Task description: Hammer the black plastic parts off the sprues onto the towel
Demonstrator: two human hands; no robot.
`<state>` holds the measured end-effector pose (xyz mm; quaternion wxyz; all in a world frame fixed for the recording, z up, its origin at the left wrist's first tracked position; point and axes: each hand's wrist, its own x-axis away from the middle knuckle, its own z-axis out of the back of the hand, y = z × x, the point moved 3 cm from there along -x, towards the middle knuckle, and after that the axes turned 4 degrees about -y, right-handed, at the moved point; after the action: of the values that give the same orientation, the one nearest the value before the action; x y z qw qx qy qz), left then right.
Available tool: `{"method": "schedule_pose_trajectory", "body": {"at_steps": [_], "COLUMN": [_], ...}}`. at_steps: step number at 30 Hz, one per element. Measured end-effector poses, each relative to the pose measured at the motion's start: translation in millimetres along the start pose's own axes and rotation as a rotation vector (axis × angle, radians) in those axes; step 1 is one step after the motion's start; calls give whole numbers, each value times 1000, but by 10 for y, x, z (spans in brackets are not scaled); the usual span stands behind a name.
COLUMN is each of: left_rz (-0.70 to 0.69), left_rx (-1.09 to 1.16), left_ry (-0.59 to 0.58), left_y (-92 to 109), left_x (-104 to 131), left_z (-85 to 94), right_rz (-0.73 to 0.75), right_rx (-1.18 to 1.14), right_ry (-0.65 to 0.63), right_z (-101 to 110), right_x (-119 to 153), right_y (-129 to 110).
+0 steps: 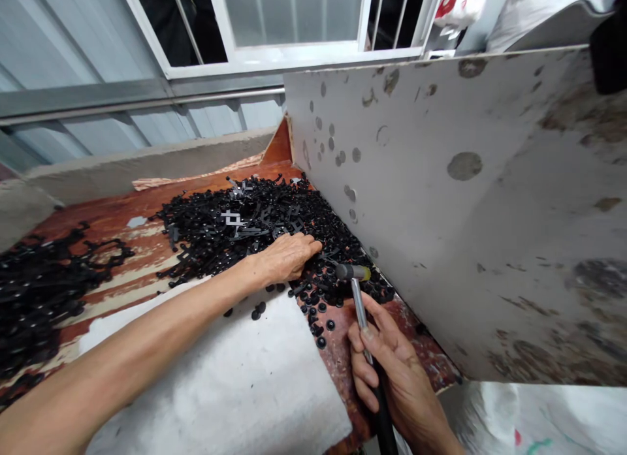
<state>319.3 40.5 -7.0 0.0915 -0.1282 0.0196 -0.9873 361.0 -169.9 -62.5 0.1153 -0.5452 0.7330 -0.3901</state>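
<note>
Presently, the left hand (pixel 287 258) lies palm-down, fingers loose, on the heap of small black plastic parts (pixel 255 223), which spreads from it toward 11 o'clock across the worn red-brown wooden bench (pixel 122 217). The right hand (pixel 392 370) is clenched around the small metal-headed hammer (pixel 360 298); its shaft points to 12 o'clock, head just beside the left fingertips at 3 o'clock. Loose round black caps (pixel 321 324) lie between the hands, beside the white cloth pad (pixel 230 383).
</note>
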Motion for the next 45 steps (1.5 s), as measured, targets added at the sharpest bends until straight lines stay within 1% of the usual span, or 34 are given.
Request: {"method": "schedule_pose_trajectory", "body": {"at_steps": [3,5,6,7,8,10,11,12,13,14,16,17,20,23,26,30,33,35,36,37,38,39,42,43,45], "left_rz": [10,33,80,162,283,579,691,745,738,686,552,530,522,513,541,619,709,780,799,789,744,669,410,352,286], "left_rx": [56,80,76,56,20,-85,-137,-180,-203,-204,-144,-94,-2,-7,-18,-40,-56,-83,-98,-108,-108,-94,-2,26,56], "left_ry": [74,157,198,237,275,347,378,396,402,394,345,314,235,192,192,189,205,252,277,289,283,253,79,30,-57], "left_y": [-65,-146,-203,-271,-343,-466,-494,-497,-478,-448,-390,-385,-443,-547,-661,-854,-1002,-1032,-1009,-959,-885,-793,-519,-461,-420], "left_x": [2,44,80,126,180,294,332,337,304,234,23,-95,-417,-575,-540,-341,-180,-98,-73,-63,-70,-89,-157,-166,-161], "left_z": [16,86,140,203,273,408,458,487,492,473,387,334,214,179,195,242,296,333,343,343,331,305,191,162,129], "right_rz": [-1,2,7,11,12,-3,-15,-30,-44,-55,-72,-78,-89,-78,-62,-70,-96,-102,-102,-102,-103,-106,-108,-110,-109], "right_rx": [-2,-8,-13,-16,-15,-5,-2,-1,-3,-7,-14,-15,-1,23,30,20,22,30,36,39,38,31,2,0,1], "right_ry": [13,13,12,12,16,32,41,51,59,66,74,75,71,57,43,32,58,74,78,80,79,76,69,72,82], "right_z": [10,27,34,39,41,37,31,26,20,17,21,29,72,125,160,165,148,130,119,108,97,88,65,63,62], "right_x": [-4,-3,0,5,11,27,35,42,47,50,46,40,12,-15,-26,-21,-6,6,11,16,21,24,31,32,36], "right_y": [17,41,49,54,54,45,37,30,24,20,22,28,56,80,95,105,102,90,83,76,70,65,54,52,51]}}
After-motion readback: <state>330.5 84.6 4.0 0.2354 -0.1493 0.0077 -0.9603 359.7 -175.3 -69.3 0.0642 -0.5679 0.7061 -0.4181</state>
